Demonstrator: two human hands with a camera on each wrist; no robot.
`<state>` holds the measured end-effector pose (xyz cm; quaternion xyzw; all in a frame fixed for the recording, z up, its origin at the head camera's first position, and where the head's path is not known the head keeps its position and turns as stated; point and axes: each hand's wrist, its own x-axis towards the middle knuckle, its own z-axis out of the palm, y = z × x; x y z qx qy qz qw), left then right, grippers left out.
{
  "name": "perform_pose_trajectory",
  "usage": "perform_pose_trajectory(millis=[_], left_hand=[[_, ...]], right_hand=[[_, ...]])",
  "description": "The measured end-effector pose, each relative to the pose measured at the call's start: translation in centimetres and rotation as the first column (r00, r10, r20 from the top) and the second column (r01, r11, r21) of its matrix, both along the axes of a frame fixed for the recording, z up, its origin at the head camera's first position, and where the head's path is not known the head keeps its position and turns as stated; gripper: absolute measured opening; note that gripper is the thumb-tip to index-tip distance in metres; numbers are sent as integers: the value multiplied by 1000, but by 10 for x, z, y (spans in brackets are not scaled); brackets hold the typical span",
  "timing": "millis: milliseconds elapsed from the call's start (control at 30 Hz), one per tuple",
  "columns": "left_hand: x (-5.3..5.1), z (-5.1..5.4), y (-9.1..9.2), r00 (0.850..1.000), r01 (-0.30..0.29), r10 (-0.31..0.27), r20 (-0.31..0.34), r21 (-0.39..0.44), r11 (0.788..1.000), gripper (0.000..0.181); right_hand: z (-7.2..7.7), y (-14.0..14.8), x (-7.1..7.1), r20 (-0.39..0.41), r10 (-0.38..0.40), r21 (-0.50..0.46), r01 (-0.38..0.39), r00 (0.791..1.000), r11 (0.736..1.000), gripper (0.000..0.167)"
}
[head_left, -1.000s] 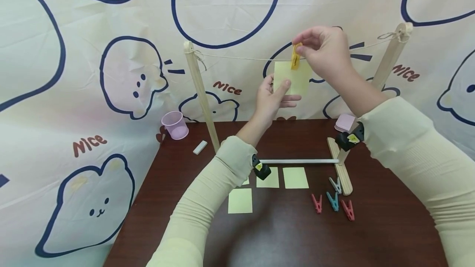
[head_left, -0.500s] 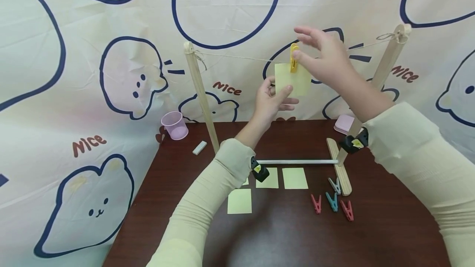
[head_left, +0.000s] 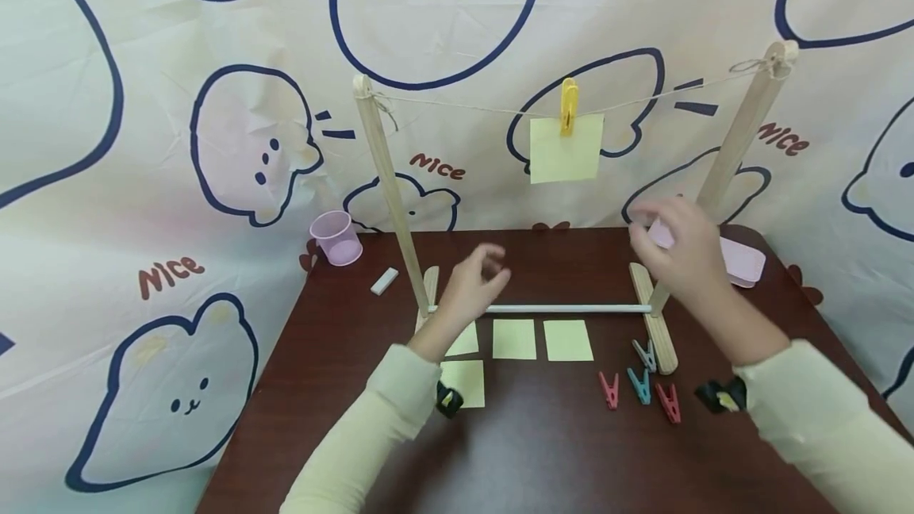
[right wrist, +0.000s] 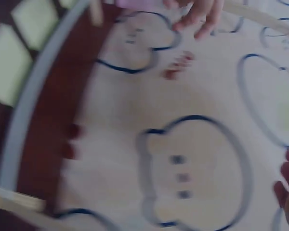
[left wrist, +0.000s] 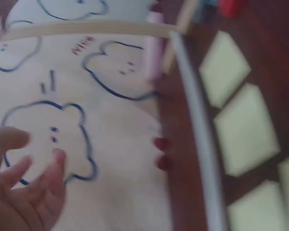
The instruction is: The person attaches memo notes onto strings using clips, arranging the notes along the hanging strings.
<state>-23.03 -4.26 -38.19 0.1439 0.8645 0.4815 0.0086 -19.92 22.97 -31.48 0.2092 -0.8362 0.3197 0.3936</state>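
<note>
A pale yellow paper square [head_left: 566, 155] hangs from a string [head_left: 457, 104], held by a yellow clothespin [head_left: 568, 107]. Below and left of it, my left hand [head_left: 471, 288] is in the air near the white crossbar [head_left: 571, 309], fingers loosely bent and holding nothing. My right hand [head_left: 678, 248], also without anything in it, is blurred in front of the right wooden post [head_left: 739, 129]. Several more yellow squares [head_left: 514, 339] lie on the table, one partly behind my left wrist. Red clothespins [head_left: 669, 404], a blue clothespin [head_left: 639, 386] and a grey-blue clothespin [head_left: 645, 355] lie front right.
The left wooden post [head_left: 389, 181] holds the string's other end. A pink cup [head_left: 337, 238] and a small white block [head_left: 384, 281] stand or lie at the table's back left. Behind my right hand is a pink flat object [head_left: 743, 262]. A patterned cloth hangs behind.
Both hands have let go and moved down, the left toward the crossbar, the right rightward and lower. The paper square now hangs by the yellow clothespin alone.
</note>
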Motion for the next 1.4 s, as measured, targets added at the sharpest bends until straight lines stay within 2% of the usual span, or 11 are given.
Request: perform_pose_trajectory(millis=[33, 100, 267, 400, 533, 633, 867, 1033, 1233, 1300, 1400], left_hand=[[5, -11, -6, 1000, -2, 0, -16, -92, 996, 31], [16, -32, -19, 1000, -9, 2, -28, -248, 969, 28], [42, -79, -40, 997, -64, 74, 0, -502, 862, 29], [59, -100, -45, 985, -122, 169, 18, -614, 779, 34], [67, -113, -41, 966, -170, 258, 33, -670, 723, 47], [70, -118, -36, 951, -207, 307, 25, -685, 699, 55], [72, -124, -31, 946, -217, 325, 18, -708, 672, 80], [73, -129, -28, 945, -217, 325, 20, -708, 672, 87], [75, -133, -24, 940, -236, 340, 24, -675, 699, 86], [74, -135, -24, 939, -243, 344, 31, -649, 721, 86], [74, -134, -24, 941, -254, 335, 39, -573, 779, 82]], right_hand=[[-16, 4, 4, 88, -22, 26, 20, 996, 999, 18], [-50, 12, 13, 244, -64, 80, 46, 968, 996, 17], [-125, 19, 33, 511, -154, 217, 47, 846, 975, 18], [-165, 15, 45, 637, -234, 325, 20, 734, 946, 25], [-189, 8, 49, 671, -319, 412, 22, 669, 911, 35], [-200, 4, 48, 669, -350, 444, 25, 656, 896, 41], [-215, -2, 49, 624, -387, 493, 43, 679, 869, 47], [-217, -3, 52, 658, -370, 453, 48, 656, 890, 34], [-210, -1, 55, 715, -306, 355, 51, 629, 934, 40], [-202, 0, 56, 716, -268, 335, 20, 644, 942, 44], [-188, 4, 57, 703, -198, 310, -45, 683, 950, 41]])
